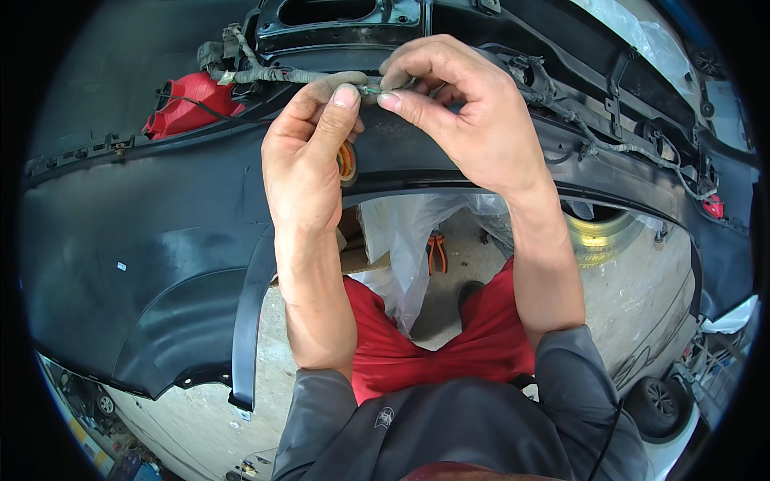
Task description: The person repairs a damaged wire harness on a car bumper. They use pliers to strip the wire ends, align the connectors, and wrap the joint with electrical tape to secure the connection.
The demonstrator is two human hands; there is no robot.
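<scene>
My left hand (309, 156) and my right hand (473, 112) meet above the dark car body panel. Both are closed, thumb against fingers, on a thin green wire (370, 90) that shows in the small gap between the fingertips. Just behind my left hand runs a taped wiring harness (277, 74). An orange ring (346, 163), perhaps the core of a tape roll, shows beside the left palm, partly hidden by it; whether the hand holds it I cannot tell.
A black fender (160, 264) with its wheel arch spans the front. A red crumpled-looking piece (192, 104) lies at the back left. Below are orange-handled pliers (437, 253), clear plastic sheeting (409, 240) and a gold-coloured rim (597, 238). More harness (601, 147) trails right.
</scene>
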